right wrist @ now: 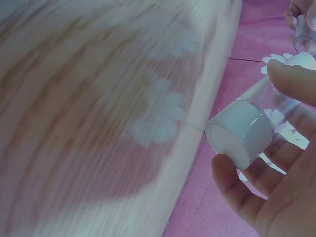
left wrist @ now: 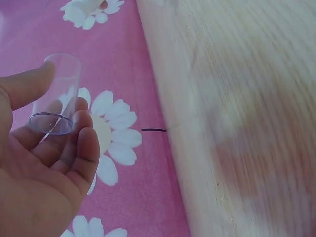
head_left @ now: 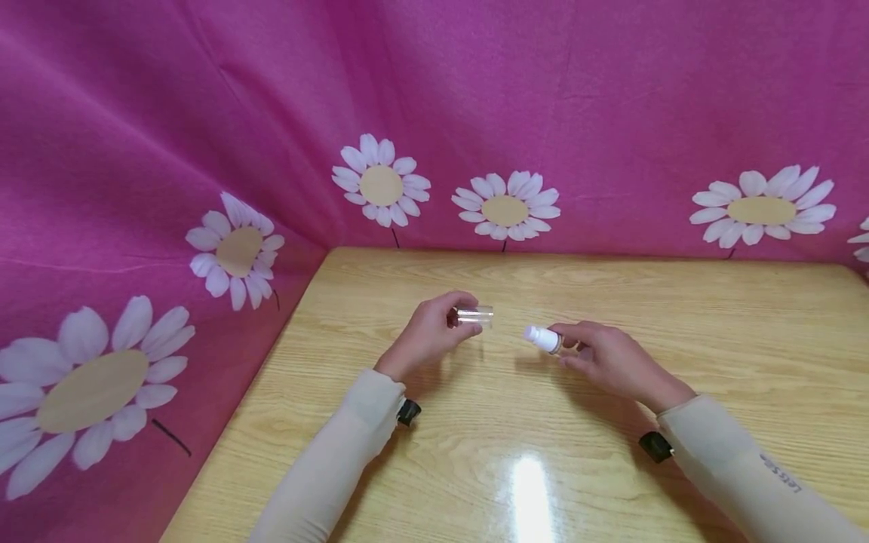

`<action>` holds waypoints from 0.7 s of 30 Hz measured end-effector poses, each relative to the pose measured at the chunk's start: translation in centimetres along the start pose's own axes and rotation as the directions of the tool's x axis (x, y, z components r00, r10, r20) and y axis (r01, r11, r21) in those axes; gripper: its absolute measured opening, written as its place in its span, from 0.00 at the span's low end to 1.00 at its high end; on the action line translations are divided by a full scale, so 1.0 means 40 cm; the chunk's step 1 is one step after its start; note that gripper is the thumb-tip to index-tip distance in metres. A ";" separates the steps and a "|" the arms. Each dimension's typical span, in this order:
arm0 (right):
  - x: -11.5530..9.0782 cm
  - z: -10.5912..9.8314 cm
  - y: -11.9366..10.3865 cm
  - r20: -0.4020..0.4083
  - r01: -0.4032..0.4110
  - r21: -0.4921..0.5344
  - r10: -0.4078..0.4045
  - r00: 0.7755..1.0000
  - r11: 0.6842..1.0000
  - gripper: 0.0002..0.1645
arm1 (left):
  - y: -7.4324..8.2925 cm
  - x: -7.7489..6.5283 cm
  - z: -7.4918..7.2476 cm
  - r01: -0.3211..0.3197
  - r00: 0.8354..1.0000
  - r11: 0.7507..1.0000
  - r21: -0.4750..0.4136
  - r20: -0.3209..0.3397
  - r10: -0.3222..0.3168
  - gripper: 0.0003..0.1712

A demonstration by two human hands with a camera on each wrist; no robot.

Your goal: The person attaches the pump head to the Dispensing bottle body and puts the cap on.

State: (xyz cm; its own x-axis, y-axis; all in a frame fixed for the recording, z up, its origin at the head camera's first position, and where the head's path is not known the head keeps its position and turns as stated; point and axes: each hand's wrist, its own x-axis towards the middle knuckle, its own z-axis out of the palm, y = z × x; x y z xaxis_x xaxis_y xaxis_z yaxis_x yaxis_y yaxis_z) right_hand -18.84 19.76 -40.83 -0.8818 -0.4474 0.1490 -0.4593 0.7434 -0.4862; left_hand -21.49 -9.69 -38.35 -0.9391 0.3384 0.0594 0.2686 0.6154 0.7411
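Observation:
A clear, hollow cylindrical cap (head_left: pixel 477 315) is pinched between the thumb and fingers of my left hand (head_left: pixel 434 328). In the left wrist view the cap (left wrist: pixel 58 94) is see-through, with a rim line near its lower end. My right hand (head_left: pixel 607 358) grips a small bottle (head_left: pixel 543 338), its narrower white top pointing left toward the cap. The right wrist view shows the bottle's wide white end (right wrist: pixel 241 134) and a clear section by the thumb. Cap and bottle are apart, both held above the table.
The wooden table (head_left: pixel 475 422) carries a bright light reflection near its front. Behind and to the left hangs a pink cloth (head_left: pixel 611 98) printed with white daisies. Black straps with small dark blocks sit on both sleeved wrists.

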 end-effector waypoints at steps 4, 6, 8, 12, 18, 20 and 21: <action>-0.004 0.004 -0.005 0.001 -0.007 0.010 0.007 1.000 1.000 0.27 | 0.006 -0.004 0.004 -0.043 0.999 0.999 0.027 0.034 0.042 0.24; -0.005 0.005 -0.006 0.007 -0.014 0.015 0.014 1.000 1.000 0.28 | 0.010 -0.005 0.008 -0.060 0.997 0.997 0.053 0.045 0.058 0.25; -0.004 0.006 -0.008 0.015 -0.021 0.017 0.021 1.000 1.000 0.28 | 0.013 -0.007 0.012 -0.072 0.997 0.994 0.079 0.046 0.068 0.26; -0.003 0.004 -0.011 0.024 -0.032 0.009 0.032 0.999 0.999 0.28 | 0.017 -0.007 0.016 -0.081 0.996 0.994 0.069 0.030 0.079 0.27; -0.005 0.000 -0.011 0.024 -0.031 -0.005 0.031 0.999 1.000 0.28 | 0.027 -0.009 0.016 -0.073 0.996 0.997 0.021 0.050 0.072 0.24; -0.005 0.000 -0.011 0.018 -0.026 -0.010 0.026 0.999 1.000 0.28 | 0.031 -0.009 0.016 -0.071 0.996 0.997 0.020 0.063 0.070 0.24; -0.004 -0.001 -0.012 0.014 -0.017 -0.012 0.017 1.000 1.000 0.28 | 0.032 -0.009 0.016 -0.071 0.995 0.997 0.022 0.069 0.069 0.24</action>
State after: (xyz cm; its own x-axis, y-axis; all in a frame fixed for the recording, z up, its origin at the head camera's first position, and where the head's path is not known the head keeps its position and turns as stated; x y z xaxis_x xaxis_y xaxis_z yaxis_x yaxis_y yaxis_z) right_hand -18.47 19.51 -40.61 -0.8880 -0.4415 0.1290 -0.4457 0.7568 -0.4781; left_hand -20.66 -8.57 -37.87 -0.9013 0.4283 0.0643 0.3390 0.6052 0.7203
